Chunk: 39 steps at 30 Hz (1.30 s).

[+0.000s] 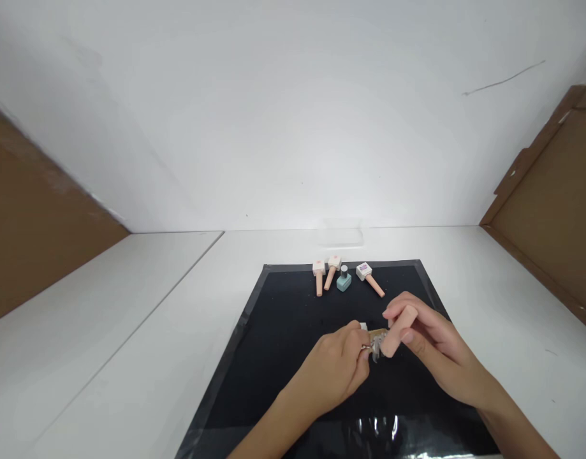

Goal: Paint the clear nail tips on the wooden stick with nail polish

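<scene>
My right hand [431, 341] is closed, thumb against fingers, on a pale pink bar [400, 331] held at a slant. Fingers wrapped, my left hand [338, 363] grips a small shiny piece [376, 346] with clear, glinting parts. Most of that piece is hidden by the fingers, and its kind cannot be made out. The bar's lower end is close to the shiny piece; whether they touch is unclear. Both hands are above a black mat [273, 357]. A bit of something white [363, 326] shows just beyond my left fingers.
Toward the mat's far edge lie nail polish bottles with long peach caps: one at left [319, 269], one beside it [335, 262], another at right [364, 271]. Among them is a teal bottle [344, 282] with a silver cap. A clear tray [341, 236] sits behind.
</scene>
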Tool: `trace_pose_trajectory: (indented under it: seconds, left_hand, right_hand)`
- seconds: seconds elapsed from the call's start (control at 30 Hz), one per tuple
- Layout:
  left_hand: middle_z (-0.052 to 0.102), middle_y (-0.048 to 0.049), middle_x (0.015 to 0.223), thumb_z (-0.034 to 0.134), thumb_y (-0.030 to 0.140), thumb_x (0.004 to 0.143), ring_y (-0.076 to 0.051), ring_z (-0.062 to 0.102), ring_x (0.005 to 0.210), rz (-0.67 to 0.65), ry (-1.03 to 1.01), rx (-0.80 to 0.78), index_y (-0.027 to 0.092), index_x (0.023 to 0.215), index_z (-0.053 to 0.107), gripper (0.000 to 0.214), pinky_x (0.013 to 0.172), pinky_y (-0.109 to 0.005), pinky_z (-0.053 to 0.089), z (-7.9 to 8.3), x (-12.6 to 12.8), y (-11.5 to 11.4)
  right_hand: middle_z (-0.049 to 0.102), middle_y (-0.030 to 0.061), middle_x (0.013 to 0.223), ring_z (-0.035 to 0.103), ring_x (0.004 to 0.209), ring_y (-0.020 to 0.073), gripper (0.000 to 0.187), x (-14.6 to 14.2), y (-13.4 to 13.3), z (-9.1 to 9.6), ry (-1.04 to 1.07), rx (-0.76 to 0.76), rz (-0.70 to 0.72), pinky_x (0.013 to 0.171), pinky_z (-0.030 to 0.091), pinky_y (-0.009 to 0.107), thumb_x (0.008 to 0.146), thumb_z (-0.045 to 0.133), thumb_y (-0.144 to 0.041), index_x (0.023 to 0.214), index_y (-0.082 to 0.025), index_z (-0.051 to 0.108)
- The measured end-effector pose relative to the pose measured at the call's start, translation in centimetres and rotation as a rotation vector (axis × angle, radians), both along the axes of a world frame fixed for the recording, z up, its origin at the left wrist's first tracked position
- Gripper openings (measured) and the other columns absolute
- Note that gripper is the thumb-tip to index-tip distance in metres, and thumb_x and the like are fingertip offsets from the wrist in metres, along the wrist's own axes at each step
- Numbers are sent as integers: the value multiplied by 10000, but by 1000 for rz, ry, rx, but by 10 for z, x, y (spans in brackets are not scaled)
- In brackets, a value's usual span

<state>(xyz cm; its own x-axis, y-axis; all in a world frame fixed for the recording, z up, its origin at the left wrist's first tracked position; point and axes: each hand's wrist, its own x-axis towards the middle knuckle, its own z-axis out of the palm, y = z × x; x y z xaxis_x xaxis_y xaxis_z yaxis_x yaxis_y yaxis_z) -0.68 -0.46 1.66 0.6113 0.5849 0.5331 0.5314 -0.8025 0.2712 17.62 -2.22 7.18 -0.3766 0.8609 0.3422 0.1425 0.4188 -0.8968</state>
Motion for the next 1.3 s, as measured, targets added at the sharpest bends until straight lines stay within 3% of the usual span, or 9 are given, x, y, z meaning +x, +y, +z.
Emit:
trace_pose_trajectory:
  seconds: [0.3, 0.7, 1.0, 1.3]
  left_hand:
    - [488, 26, 630, 290, 84, 825, -130, 515, 496, 4, 15, 27, 211, 773, 389, 169, 452, -229, 406, 2, 1, 0]
    - [462, 30, 643, 303, 93, 826, -122, 469, 479, -17, 4, 7, 208, 795, 399, 153, 438, -226, 381, 2, -2, -2]
    - [472, 32, 658, 309, 80, 823, -113, 481, 498, -27, 3, 33, 207, 815, 393, 151, 450, -213, 396, 4, 1, 0]
    - [464, 32, 626, 288, 87, 831, -115, 458, 465, -8, 14, 90, 206, 782, 384, 161, 424, -222, 396, 3, 0, -2]
  right_hand:
    - [540, 19, 896, 523, 794, 148, 134, -1, 2, -3, -75, 109, -4, 688, 454, 229, 961, 391, -206, 989, -263, 509]
    - [494, 15, 898, 500, 754, 147, 115, -3, 2, -9, -42, 149, -146, 645, 436, 233, 960, 402, -250, 961, -259, 516]
    - [523, 26, 862, 516, 742, 150, 122, -1, 3, 0, -77, 127, 20, 604, 446, 239, 950, 417, -212, 885, -232, 518]
    - [533, 40, 874, 527, 783, 179, 105, 0, 3, -7, -146, 281, -120, 667, 469, 275, 936, 417, -181, 951, -239, 503]
